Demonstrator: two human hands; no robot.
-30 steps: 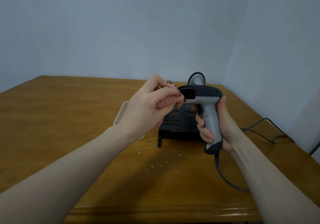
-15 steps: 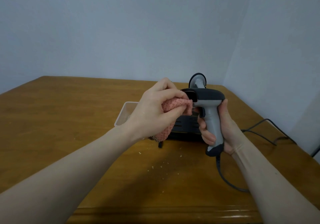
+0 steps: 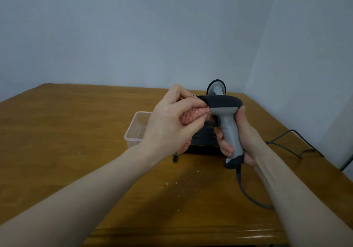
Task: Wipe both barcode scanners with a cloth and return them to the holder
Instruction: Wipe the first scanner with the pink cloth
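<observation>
The scanner point(image 3: 225, 116) is a rigid plastic pistol shape, likely light, with a smooth shell that could slip under a rubbing cloth; its grey handle is the sound place to hold, leaving the dark head free for wiping. Its cord point(image 3: 246, 191) trails from the butt across the bench point(image 3: 76, 132), so it may tug when the scanner is swung back. The front window is probably the delicate part and wants a gentle pass.

The right hand point(image 3: 242, 137) is wrapped round the handle, fingers curled at the front and thumb up behind the head, holding the scanner upright above the bench, in front of the dark holder point(image 3: 204, 141). The left hand point(image 3: 172, 122) is bunched round the pink cloth point(image 3: 191, 115), fingers and thumb pinching the soft wad and pressing it against the front and underside of the head. A tail of cloth hangs below the palm.

The second scanner point(image 3: 216, 89) stands in the holder behind, only its top showing. A clear tub point(image 3: 133, 130) sits just left of the holder, and crumbs point(image 3: 172, 183) lie on the near bench.
</observation>
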